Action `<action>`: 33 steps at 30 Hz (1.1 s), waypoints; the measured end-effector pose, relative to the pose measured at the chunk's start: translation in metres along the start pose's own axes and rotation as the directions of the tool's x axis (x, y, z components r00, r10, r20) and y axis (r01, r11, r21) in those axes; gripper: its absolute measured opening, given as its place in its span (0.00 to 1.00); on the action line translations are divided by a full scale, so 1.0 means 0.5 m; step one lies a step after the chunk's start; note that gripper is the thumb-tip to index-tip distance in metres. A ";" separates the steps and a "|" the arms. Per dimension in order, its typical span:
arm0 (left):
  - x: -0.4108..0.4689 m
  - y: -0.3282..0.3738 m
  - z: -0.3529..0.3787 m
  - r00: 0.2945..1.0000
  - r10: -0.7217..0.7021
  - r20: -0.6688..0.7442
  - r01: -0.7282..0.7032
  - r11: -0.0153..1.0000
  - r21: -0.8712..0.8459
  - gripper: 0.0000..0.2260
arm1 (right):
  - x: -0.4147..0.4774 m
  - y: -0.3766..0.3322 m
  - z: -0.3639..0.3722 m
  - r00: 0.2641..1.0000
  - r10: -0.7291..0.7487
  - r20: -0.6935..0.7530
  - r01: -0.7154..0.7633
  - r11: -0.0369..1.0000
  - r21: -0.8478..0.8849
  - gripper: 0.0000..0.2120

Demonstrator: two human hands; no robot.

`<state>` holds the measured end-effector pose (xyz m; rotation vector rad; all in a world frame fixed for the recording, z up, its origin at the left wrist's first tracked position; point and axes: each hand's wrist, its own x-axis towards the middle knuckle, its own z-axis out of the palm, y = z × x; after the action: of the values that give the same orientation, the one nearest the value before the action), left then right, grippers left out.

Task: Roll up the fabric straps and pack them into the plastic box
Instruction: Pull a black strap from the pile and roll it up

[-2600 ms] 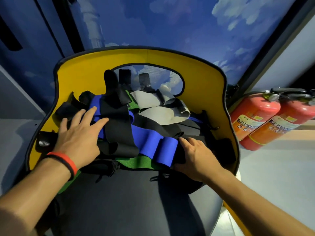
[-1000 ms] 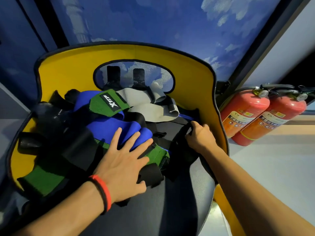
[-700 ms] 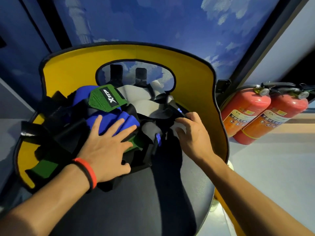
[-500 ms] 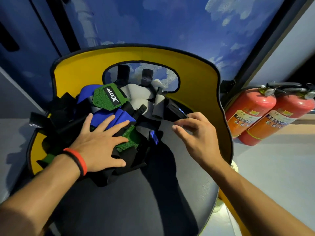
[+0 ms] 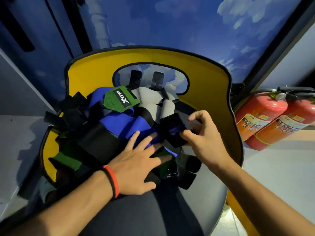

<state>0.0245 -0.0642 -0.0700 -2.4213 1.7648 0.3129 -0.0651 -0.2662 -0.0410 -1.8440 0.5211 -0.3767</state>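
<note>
**A:** Where are the fabric straps (image 5: 95,133)?

**B:** Heaped on the dark seat of the yellow-backed chair (image 5: 204,86), mostly on its nine o'clock side. A blue strap (image 5: 119,121) runs across the middle. A green strap (image 5: 119,100) with a lettered label lies on it toward twelve, and grey straps (image 5: 151,103) sit at one o'clock.

**A:** And your hands?

**B:** My left hand (image 5: 136,166) lies flat on the heap's six o'clock edge, fingers straight and spread, pressing down. A red wristband (image 5: 114,182) circles that wrist. My right hand (image 5: 202,138), at three o'clock of the heap, pinches the end of a black strap (image 5: 172,126) between thumb and curled fingers.

**A:** Anything else?

**B:** Two red fire extinguishers (image 5: 260,116) on the floor, at three o'clock of the chair.
</note>
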 end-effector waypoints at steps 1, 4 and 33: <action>0.004 0.016 0.003 0.999 0.012 0.030 -0.013 0.999 0.039 0.33 | 0.004 -0.004 -0.002 0.999 0.034 0.019 -0.035 0.997 0.076 0.12; 0.011 0.044 0.009 0.998 0.027 0.063 -0.036 0.987 0.153 0.33 | 0.009 -0.010 -0.004 0.984 0.154 0.093 -0.176 0.933 0.314 0.12; 0.020 0.039 -0.044 0.773 -0.473 -0.422 -0.255 0.377 -0.890 0.38 | -0.016 -0.058 -0.121 0.695 0.326 0.641 -0.452 0.891 0.038 0.41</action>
<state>0.0109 -0.0846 -0.0506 -3.8832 1.8907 0.7203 -0.0974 -0.3026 0.0061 -1.4901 0.3791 0.4631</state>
